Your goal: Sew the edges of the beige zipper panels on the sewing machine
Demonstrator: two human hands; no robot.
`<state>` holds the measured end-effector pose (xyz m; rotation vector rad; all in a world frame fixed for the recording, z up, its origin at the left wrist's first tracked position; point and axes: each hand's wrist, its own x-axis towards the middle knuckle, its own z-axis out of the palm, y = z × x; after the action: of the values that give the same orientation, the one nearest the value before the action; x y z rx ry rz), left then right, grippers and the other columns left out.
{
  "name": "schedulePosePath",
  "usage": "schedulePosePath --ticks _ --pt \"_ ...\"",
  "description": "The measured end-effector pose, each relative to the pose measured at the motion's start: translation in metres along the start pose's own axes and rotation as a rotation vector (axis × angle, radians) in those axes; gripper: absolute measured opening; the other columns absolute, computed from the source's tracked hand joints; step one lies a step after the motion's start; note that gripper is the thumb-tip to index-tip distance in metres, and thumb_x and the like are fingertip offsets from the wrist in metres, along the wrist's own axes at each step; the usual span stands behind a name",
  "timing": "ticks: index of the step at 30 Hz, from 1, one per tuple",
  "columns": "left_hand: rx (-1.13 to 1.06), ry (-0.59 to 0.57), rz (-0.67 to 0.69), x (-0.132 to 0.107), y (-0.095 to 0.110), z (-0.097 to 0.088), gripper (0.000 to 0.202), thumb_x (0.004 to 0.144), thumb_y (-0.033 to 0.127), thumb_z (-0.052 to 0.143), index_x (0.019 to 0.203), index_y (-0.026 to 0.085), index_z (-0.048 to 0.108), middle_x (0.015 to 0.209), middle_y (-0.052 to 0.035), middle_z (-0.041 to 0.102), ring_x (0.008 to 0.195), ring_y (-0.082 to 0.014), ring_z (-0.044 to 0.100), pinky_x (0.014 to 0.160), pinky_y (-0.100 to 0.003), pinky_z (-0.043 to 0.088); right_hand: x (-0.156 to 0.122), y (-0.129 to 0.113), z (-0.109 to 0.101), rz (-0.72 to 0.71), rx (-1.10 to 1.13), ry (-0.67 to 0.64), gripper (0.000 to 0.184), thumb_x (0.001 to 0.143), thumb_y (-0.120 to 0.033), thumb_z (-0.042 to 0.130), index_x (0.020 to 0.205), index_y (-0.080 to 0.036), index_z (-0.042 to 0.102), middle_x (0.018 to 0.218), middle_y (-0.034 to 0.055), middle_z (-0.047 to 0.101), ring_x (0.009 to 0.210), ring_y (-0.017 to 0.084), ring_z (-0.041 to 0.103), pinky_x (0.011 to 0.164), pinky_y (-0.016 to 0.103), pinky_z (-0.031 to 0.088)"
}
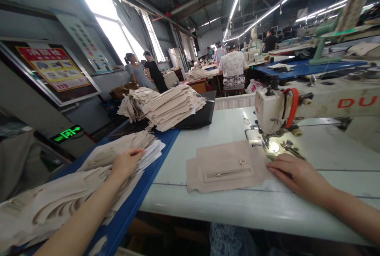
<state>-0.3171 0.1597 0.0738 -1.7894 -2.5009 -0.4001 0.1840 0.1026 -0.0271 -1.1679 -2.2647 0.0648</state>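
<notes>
A beige panel (225, 165) with a zipper (230, 173) and a small metal ring (242, 162) lies flat on the sewing machine table. At its right edge, my right hand (297, 176) has its fingers closed, pinching the edge, just below the needle area. My left hand (126, 165) reaches over the piles at the left. Its fingertips are pressed together at the edge of a stack of thin white pieces (151, 155); whether one is between them is partly hidden. Around that hand lie piles of similar beige panels (26, 208), some with metal fittings.
The sewing machine (273, 109) stands at the right with its lamp lit. Behind the left piles, a tall bundle of beige pieces (173, 107) rests on a black board (204, 115). A blue board (148, 186) carries the left piles. Several people are farther back in the workshop.
</notes>
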Motion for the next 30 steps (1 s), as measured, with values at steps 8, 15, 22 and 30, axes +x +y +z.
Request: schedulePosePath --ticks 8,15,22,30 --pt "-0.101 0.233 0.305 -0.031 0.046 -0.001 0.029 0.088 0.036 0.046 0.089 0.022 0.07 0.1 -0.0076 0.073 0.098 -0.028 0.065 0.091 -0.041 0.05 0.002 -0.002 -0.002 0.009 0.032 0.025 0.028 0.097 -0.028 0.045 0.094 -0.021 0.072 0.086 0.0088 0.069 0.08 0.02 0.065 0.072 0.032 0.053" --pt "-0.323 0.393 1.288 -0.116 0.161 0.034 0.018 0.096 0.017 0.048 0.093 0.019 0.066 0.089 -0.0036 0.071 0.086 -0.0152 0.064 0.085 -0.029 0.051 0.019 -0.04 -0.02 0.401 0.575 0.007 0.029 0.093 -0.039 0.049 0.104 -0.021 0.069 0.092 0.0066 0.072 0.085 0.02 0.067 0.075 0.031 0.054" --pt "-0.446 0.378 1.493 -0.142 0.216 0.061 0.018 0.095 0.012 0.047 0.098 0.015 0.065 0.091 -0.006 0.069 0.089 -0.0169 0.062 0.088 -0.031 0.049 0.027 -0.054 -0.025 0.807 1.248 -0.215 0.043 0.067 -0.047 0.08 0.091 -0.016 0.063 0.064 -0.0028 0.064 0.062 0.014 0.066 0.062 0.026 0.054" --pt "-0.32 0.418 1.546 -0.155 0.224 0.069 0.036 0.1 0.016 0.032 0.1 0.015 0.067 0.097 -0.0061 0.072 0.097 -0.018 0.062 0.096 -0.033 0.044 0.01 -0.047 -0.008 0.941 1.366 -0.179 0.039 0.063 -0.041 0.084 0.081 -0.016 0.06 0.06 -0.0038 0.063 0.06 0.013 0.067 0.06 0.025 0.054"
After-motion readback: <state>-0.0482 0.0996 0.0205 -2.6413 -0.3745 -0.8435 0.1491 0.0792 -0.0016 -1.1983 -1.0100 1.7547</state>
